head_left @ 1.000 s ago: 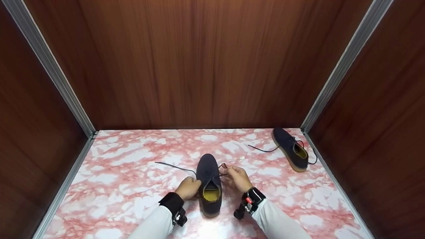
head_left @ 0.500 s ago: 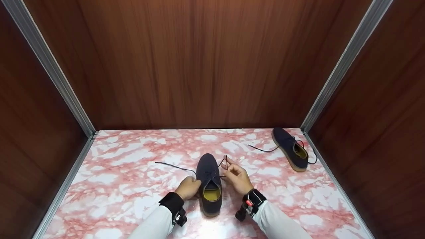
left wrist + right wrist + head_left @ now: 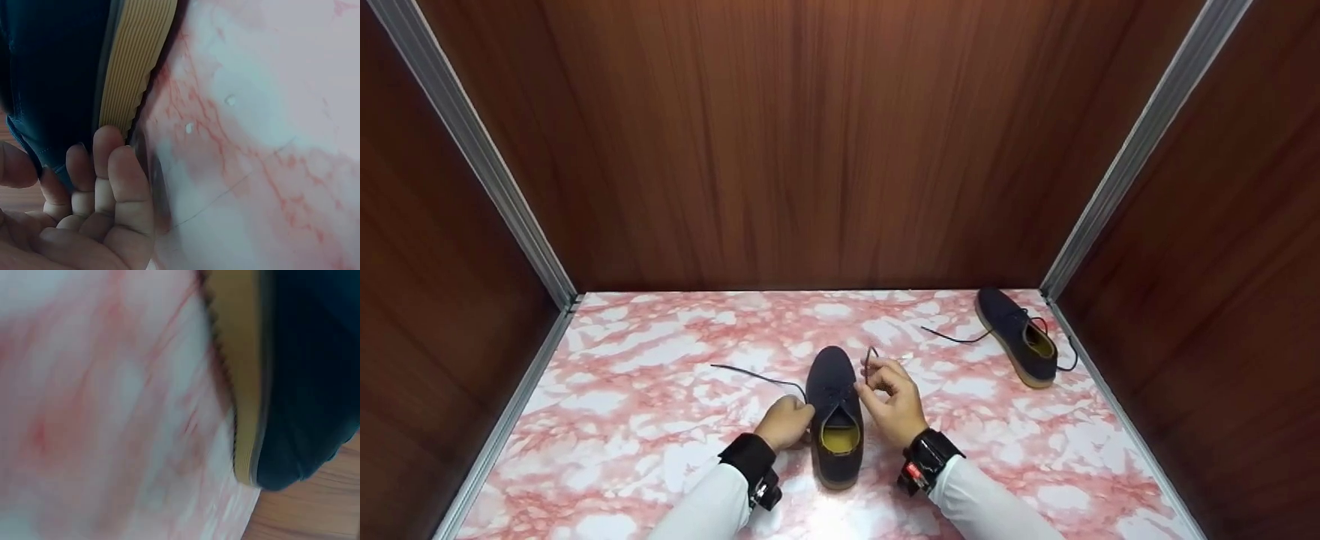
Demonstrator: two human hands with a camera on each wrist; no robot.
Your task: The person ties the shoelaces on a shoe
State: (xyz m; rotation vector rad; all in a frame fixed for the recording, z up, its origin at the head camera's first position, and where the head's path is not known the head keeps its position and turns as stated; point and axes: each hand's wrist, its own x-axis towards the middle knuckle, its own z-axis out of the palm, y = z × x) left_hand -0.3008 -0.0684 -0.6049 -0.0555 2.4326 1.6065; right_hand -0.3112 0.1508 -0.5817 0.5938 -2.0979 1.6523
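Observation:
A dark navy lace-up shoe point(image 3: 831, 375) with a yellow insole stands upright on the table, toe pointing away. My left hand point(image 3: 785, 424) grips its left side near the opening; in the left wrist view the thumb and index finger point(image 3: 55, 188) pinch the upper's edge, while the other fingers curl beside the ribbed tan sole point(image 3: 135, 62). To the right of the shoe, my right hand point(image 3: 896, 401) holds a dark shoelace point(image 3: 868, 364), which loops up above the fingers. This hand is out of sight in the right wrist view, where the shoe's side point(image 3: 304, 382) shows.
The shoe's other lace end point(image 3: 750, 373) trails to the left across the pink-and-white marbled table point(image 3: 660, 465). A matching shoe point(image 3: 1016, 337) lies at the back right with loose laces. Brown wood-grain panels point(image 3: 810, 150) enclose the back and both sides.
My right hand has pulled at the lace and raised its fingers, spreading thumb and fingers somewhat and turning. The lace now loops upward above them. My left hand stays on the shoe.

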